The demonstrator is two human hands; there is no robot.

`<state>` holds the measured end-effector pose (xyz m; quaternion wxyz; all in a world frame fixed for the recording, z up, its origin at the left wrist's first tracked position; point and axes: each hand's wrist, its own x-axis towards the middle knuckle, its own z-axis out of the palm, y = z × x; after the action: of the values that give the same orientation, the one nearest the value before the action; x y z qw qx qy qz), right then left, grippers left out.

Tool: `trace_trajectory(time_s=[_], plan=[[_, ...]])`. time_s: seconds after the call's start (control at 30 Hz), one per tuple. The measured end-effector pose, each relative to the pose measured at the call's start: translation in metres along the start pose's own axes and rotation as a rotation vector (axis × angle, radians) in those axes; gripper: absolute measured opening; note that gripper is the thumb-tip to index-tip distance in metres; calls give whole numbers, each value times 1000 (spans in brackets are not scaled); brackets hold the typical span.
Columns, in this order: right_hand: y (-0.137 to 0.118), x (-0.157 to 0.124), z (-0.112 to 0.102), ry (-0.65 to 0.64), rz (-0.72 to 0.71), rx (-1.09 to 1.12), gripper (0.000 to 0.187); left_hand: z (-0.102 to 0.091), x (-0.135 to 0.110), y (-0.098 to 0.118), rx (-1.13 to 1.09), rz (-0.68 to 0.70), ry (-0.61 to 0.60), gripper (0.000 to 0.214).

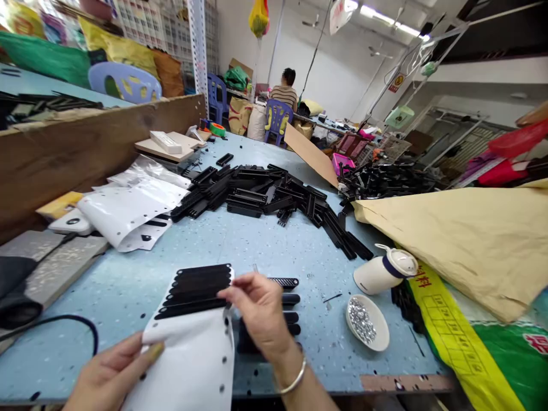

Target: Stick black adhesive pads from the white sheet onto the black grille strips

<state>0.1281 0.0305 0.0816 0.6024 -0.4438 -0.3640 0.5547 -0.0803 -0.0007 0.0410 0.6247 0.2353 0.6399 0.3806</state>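
A white sheet (pixel 188 359) with dark spots along its edges lies in front of me, its near part folded over or raised. Several black round-ended strips (pixel 201 279) sit side by side on its far part. At the sheet's left edge, my left hand (pixel 120 365) is closed, with the sheet between thumb and fingers. My right hand (pixel 261 314), with a bangle on the wrist, pinches the right end of a black strip (pixel 188 308). Partly hidden behind that hand are several black bars (pixel 291 317), one with a patterned top (pixel 286 282).
A large pile of black bars (pixel 248 197) spreads across the blue table (pixel 205 240). On the right stand a white bottle (pixel 377 274) and a bowl (pixel 381 342) of small silvery pieces. More white sheets (pixel 132 200) lie left, by a wooden board (pixel 94 154). A person (pixel 285 91) sits far back.
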Motion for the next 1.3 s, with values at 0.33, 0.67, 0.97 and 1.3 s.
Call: trace_trajectory(time_s=[0.33, 0.67, 0.97, 1.3], plan=[[-54, 18, -92, -47, -434, -766, 12, 32, 19, 46, 910, 825, 442, 59], [-20, -11, -88, -296, -544, -1052, 11, 129, 4, 27, 119, 244, -512, 29], [-15, -7, -119, -204, -615, -1026, 18, 134, 24, 29, -5, 89, -565, 26], [-21, 27, -156, -176, -518, -1042, 13, 133, 51, 22, 378, 502, -121, 24]])
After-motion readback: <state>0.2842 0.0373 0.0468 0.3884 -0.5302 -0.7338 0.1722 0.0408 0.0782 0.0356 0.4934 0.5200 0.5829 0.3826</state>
